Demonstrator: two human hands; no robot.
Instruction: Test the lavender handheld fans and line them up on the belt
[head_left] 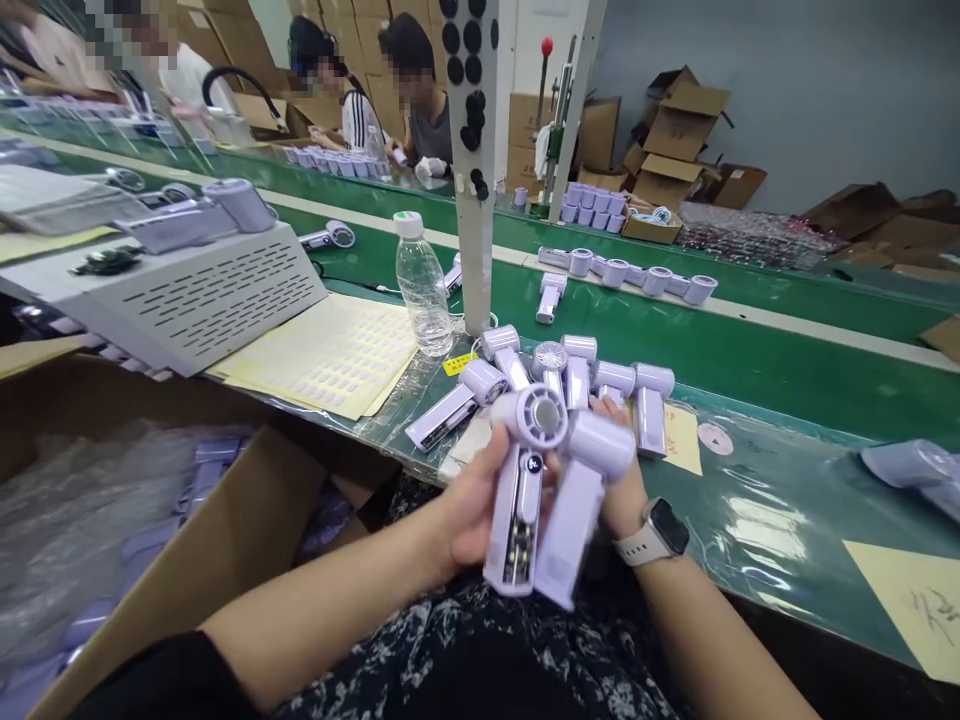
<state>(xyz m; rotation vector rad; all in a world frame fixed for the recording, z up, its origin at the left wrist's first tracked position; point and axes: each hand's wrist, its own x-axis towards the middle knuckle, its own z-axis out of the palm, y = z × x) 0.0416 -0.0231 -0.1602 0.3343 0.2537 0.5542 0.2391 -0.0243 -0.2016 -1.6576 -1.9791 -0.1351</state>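
My left hand [472, 510] is closed around a pale purple handheld fan [514, 520]. Its round vent faces me, and the handle's open front shows a small round display and inner parts. Beside it, a second handheld fan [577, 510] tilts in front of my right hand [624, 492], slightly blurred, its smooth handle side toward me. That hand appears closed on it from behind, with most of its fingers hidden. Just beyond both hands, several more fans lie on the green bench, among them one with an uncovered handle [444, 415] and one at the right [651, 405].
A water bottle [424, 290] stands by a metal post [476, 200]. Sticker sheets [322, 355] lie beside a vented grey box [217, 285]. An open carton [202, 560] at lower left holds purple fans. More fans rest on the green conveyor [787, 340]. Several people sit across it.
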